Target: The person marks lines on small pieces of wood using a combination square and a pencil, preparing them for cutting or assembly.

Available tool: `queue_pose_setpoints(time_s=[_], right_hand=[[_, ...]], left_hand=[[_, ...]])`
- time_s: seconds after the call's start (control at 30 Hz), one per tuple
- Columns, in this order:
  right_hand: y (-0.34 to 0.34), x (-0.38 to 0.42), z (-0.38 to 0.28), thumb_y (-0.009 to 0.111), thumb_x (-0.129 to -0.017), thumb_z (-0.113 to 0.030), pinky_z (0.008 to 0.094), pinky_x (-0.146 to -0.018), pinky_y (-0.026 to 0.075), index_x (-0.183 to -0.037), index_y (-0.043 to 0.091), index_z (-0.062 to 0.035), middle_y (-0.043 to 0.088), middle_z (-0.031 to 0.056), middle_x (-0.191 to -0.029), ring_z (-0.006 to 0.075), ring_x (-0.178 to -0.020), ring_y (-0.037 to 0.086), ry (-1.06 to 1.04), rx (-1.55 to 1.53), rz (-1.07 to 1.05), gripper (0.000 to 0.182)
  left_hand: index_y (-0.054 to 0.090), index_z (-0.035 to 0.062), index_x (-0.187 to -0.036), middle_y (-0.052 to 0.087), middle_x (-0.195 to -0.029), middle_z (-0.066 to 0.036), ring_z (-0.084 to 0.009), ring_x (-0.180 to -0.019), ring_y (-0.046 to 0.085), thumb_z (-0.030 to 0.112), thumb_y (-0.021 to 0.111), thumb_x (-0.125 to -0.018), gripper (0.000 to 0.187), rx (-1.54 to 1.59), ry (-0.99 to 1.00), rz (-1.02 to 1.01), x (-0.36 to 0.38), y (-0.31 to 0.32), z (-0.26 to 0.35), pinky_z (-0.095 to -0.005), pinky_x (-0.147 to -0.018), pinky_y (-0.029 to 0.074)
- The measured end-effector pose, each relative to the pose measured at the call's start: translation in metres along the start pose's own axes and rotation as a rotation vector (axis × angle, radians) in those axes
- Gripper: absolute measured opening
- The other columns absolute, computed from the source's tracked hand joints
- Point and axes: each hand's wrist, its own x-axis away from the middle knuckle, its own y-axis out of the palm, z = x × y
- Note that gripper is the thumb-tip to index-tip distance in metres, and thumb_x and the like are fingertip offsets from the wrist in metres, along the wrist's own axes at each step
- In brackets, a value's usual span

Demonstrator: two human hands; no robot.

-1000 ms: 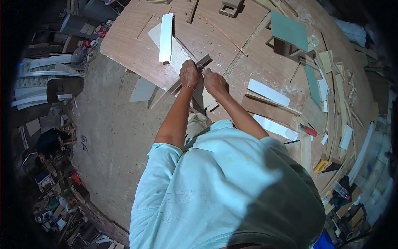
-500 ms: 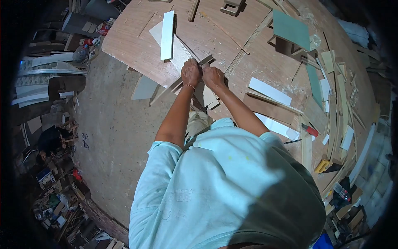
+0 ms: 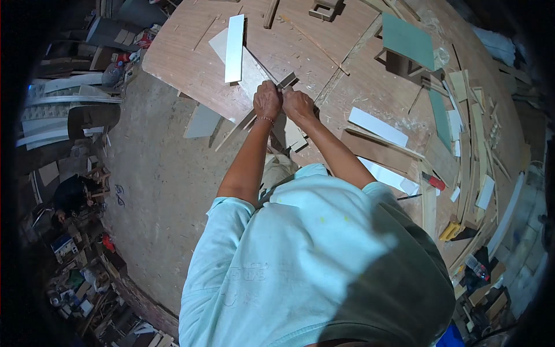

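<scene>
My left hand [image 3: 267, 101] and my right hand [image 3: 298, 105] are close together at the near edge of the table, both with fingers closed. Between and just beyond them shows the end of a narrow wooden strip [image 3: 288, 80]. What looks like its other end sticks out past the table edge at the lower left; the middle is hidden by my left hand. Under and beyond my left hand lies a pale flat panel [image 3: 250, 72], with a white board [image 3: 234, 49] across it. A pale piece with a dark notch [image 3: 297, 143] is below my right hand.
The wooden table [image 3: 191, 63] holds a green-topped piece [image 3: 407, 40], a small wooden frame [image 3: 325, 9], white boards [image 3: 378, 126], a red-handled tool [image 3: 432, 181] and a yellow-handled tool [image 3: 450, 231]. Shavings and offcuts lie at right. Stacked clutter lines the floor at left.
Both hands stay nearly in place. The wooden strip has turned slightly: its upper end sits a little higher, its lower-left end a little farther right and lower.
</scene>
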Motion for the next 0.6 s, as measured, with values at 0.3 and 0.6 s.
queue_pose_setpoints(time_s=[0.3,0.6], right_hand=[[-0.005,0.021,-0.003,0.035,-0.084,-0.022,0.0455,-0.066,0.044,-0.086,0.049,0.0009,0.057,0.0244,-0.075,0.0376,-0.076,0.057,0.096,-0.072,-0.055,0.027],[-0.003,0.003,0.01,0.034,-0.084,-0.026,0.0457,-0.066,0.043,-0.087,0.051,0.0011,0.056,0.0253,-0.074,0.0392,-0.074,0.055,-0.039,-0.073,-0.045,0.033]], left_hand=[[0.051,0.0036,-0.077,0.052,-0.078,-0.011,-0.0253,-0.077,0.052,0.019,0.055,-0.071,0.017,-0.076,0.127,-0.038,0.004,-0.007,0.001,-0.037,-0.063,0.041],[0.048,0.0039,-0.076,0.05,-0.076,-0.012,-0.0258,-0.075,0.052,0.014,0.052,-0.069,0.013,-0.006,0.19,0.018,0.004,0.001,-0.008,-0.037,-0.063,0.04]])
